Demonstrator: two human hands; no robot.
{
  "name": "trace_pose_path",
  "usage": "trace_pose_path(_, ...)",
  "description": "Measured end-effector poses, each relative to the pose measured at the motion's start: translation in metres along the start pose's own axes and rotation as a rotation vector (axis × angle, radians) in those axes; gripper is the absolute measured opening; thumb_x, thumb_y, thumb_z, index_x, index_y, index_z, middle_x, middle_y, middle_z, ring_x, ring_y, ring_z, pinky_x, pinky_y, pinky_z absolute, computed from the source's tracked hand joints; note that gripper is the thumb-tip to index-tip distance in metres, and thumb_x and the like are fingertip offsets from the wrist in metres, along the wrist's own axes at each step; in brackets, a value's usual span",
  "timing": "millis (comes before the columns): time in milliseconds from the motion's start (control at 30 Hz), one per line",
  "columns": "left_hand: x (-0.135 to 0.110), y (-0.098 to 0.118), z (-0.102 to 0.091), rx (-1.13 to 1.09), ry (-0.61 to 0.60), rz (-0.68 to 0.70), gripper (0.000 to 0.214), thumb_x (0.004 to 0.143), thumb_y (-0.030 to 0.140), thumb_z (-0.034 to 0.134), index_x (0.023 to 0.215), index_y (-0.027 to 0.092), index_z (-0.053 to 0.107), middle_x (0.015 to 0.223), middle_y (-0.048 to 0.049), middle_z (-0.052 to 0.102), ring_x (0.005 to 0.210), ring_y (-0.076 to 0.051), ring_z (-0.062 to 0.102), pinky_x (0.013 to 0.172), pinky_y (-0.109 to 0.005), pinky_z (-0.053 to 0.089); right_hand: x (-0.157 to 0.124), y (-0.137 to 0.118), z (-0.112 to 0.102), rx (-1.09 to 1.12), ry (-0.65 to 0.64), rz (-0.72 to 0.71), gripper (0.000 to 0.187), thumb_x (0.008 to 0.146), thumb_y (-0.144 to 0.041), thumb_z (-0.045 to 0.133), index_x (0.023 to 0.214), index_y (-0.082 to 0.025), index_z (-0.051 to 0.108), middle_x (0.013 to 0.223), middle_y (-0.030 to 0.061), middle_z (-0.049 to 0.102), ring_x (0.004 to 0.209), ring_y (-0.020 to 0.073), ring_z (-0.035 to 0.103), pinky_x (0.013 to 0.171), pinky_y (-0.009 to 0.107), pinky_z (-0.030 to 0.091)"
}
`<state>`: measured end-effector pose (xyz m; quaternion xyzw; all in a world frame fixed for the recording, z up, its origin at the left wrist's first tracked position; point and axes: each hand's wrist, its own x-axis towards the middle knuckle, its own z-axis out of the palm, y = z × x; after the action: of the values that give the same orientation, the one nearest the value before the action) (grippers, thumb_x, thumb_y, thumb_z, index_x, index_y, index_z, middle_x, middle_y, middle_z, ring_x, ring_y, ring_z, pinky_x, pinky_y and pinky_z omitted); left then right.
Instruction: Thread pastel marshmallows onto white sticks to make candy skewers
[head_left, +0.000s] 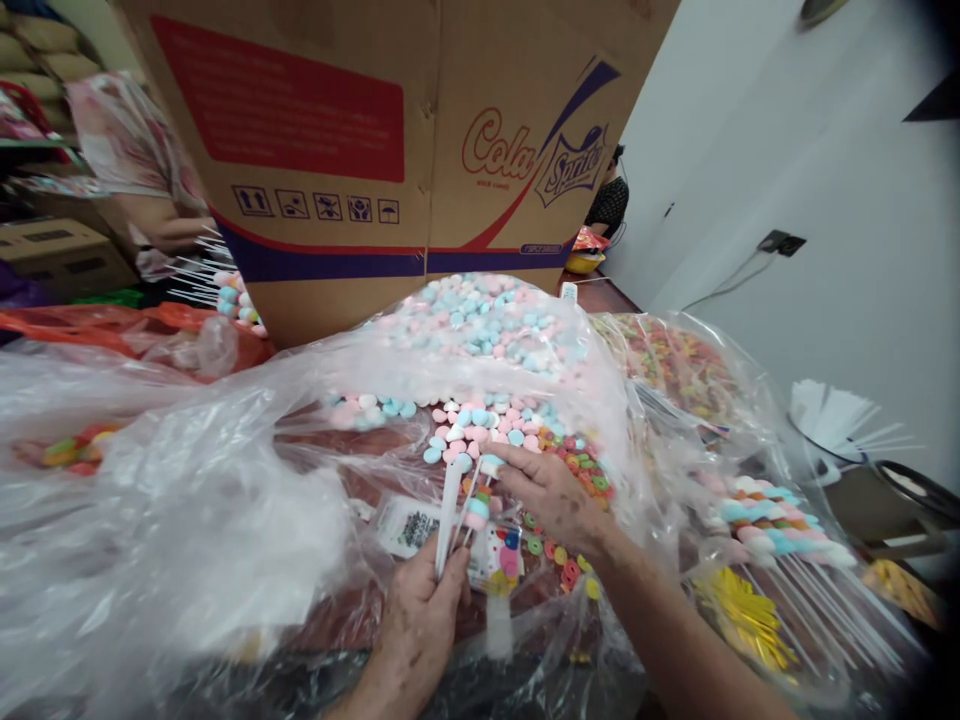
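Note:
My left hand [424, 605] is closed round several white sticks [450, 505], which point upward. One thin stick among them carries a pink-and-blue marshmallow [477, 513] with gummy rings above it. At that stick's upper end, the fingers of my right hand [551, 495] pinch a pale blue and white marshmallow [491, 464]. Beyond my fingers lies a pile of loose pink, blue and white marshmallows [472, 425], spilling from a large clear bag [487, 315]. Coloured gummy rings [577, 465] lie beside and partly under my right hand.
A tall cardboard box [337, 120] stands behind the marshmallow bag. Finished candy skewers [772, 515] and yellow twist ties [746, 620] lie at right, near more white sticks [836, 415]. Crumpled clear plastic [225, 520] covers the left side. Another person's arm [169, 215] shows behind, at left.

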<state>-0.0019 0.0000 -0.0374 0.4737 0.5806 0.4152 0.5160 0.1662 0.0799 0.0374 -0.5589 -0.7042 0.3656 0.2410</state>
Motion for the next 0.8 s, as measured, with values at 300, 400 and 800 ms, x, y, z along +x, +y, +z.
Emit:
trace_pose_path(300,0.001,-0.002,0.0,0.045,0.032,0.026,0.036,0.083,0.047,0.054,0.085,0.016,0.072,0.051,0.0037,0.051,0.048,-0.016,0.046,0.046,-0.024,0.033,-0.011,0.001,0.018,-0.05,0.03,-0.227,0.036,0.092,-0.023,0.04,0.115,-0.022,0.068,0.09,0.0046,0.069,0.079,0.0177,0.061,0.075,0.028,0.047)
trace_pose_path(400,0.001,-0.004,-0.003,0.098,0.011,0.042,0.035,0.084,0.047,0.053,0.075,0.017,0.068,0.052,0.0033,0.051,0.05,-0.016,0.047,0.05,-0.025,0.035,-0.016,0.001,0.023,-0.088,-0.008,-0.256,0.032,0.092,-0.019,0.04,0.108,-0.022,0.067,0.091,0.0038,0.069,0.081,0.0168,0.061,0.077,0.026,0.047)
trace_pose_path(800,0.0,0.001,-0.002,-0.02,0.056,-0.033,0.034,0.081,0.049,0.055,0.062,0.021,0.054,0.047,0.0062,0.048,0.042,-0.012,0.04,0.041,-0.022,0.03,-0.018,0.009,-0.008,-0.094,0.14,-0.128,0.038,0.096,-0.032,0.044,0.129,-0.025,0.061,0.113,0.0038,0.072,0.092,0.0189,0.066,0.084,0.03,0.048)
